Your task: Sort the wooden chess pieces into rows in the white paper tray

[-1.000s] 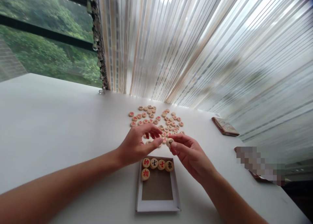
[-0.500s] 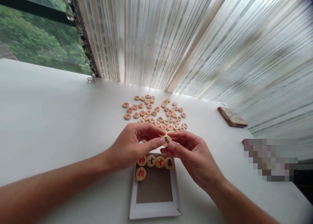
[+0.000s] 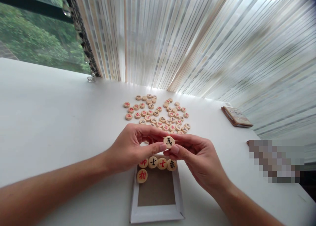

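Between the fingertips of both hands is a round wooden Chinese chess piece [image 3: 169,142] with a black character facing me. My left hand [image 3: 138,146] pinches its left side, and my right hand [image 3: 191,150] grips it from the right. Just below them lies a shallow white box [image 3: 158,214] with a brown bottom. Along its far end sits a row of pieces with red and black characters, such as a red-marked piece [image 3: 162,163]. One more red-marked piece [image 3: 142,176] lies under the row's left end. My left hand partly covers the corner piece.
Many loose chess pieces [image 3: 150,113] are scattered on the white table [image 3: 61,127] beyond my hands, some face down. A brown-edged box [image 3: 237,116] lies at the right by the striped curtain [image 3: 153,38]. A blurred-out object [image 3: 274,160] is nearer on the right.
The held piece has turned slightly, so its black character now stands more upright. Both hands keep their grip in nearly the same place. The view has shifted a little.
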A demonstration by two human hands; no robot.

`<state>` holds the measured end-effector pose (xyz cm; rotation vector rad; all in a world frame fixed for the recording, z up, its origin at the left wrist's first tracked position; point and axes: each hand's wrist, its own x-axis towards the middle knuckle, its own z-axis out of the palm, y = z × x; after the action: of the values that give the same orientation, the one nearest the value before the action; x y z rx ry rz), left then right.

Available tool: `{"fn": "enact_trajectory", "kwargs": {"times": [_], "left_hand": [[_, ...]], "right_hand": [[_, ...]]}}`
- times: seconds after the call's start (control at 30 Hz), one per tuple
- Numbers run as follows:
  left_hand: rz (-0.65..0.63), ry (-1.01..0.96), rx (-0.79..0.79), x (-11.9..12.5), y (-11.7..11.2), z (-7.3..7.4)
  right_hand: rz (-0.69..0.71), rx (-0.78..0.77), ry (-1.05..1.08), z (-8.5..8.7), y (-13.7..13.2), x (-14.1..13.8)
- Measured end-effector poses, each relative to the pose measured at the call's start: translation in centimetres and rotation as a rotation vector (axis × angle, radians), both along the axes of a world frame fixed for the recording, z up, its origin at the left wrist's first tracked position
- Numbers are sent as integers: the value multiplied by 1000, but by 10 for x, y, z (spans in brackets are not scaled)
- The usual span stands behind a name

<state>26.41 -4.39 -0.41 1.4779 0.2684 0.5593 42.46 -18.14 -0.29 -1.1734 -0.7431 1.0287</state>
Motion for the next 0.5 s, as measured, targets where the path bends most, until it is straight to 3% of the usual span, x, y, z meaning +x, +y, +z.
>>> {"fn": "enact_trajectory", "kwargs": {"times": [0.5], "left_hand": [[22, -14, 46, -1, 2, -2]], "right_hand": [[-5, 34, -43, 3, 0, -2]]}}
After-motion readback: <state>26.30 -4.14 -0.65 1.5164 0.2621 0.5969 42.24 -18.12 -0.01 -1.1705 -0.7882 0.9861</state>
